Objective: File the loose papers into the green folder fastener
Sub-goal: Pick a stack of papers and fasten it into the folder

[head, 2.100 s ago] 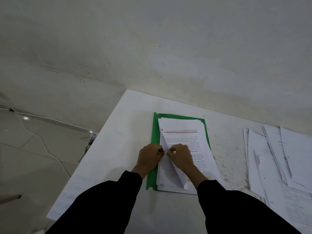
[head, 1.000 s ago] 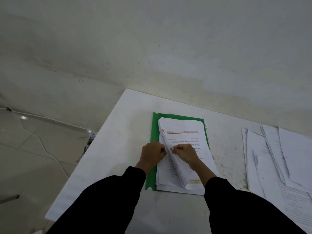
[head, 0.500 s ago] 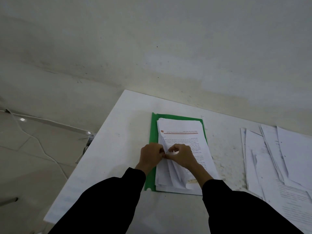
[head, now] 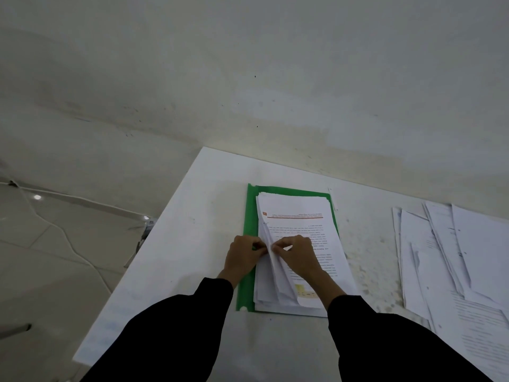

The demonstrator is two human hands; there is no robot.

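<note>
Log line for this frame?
left hand: grips stack edge | right hand: pinches stack edge | stack: on folder | loose papers: right

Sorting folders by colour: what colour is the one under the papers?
The folder is green; head view.

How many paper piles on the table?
2. One stack lies on the green folder, mid-table. One loose spread lies at the table's right, cut off by the frame, so more may be hidden there.
</note>
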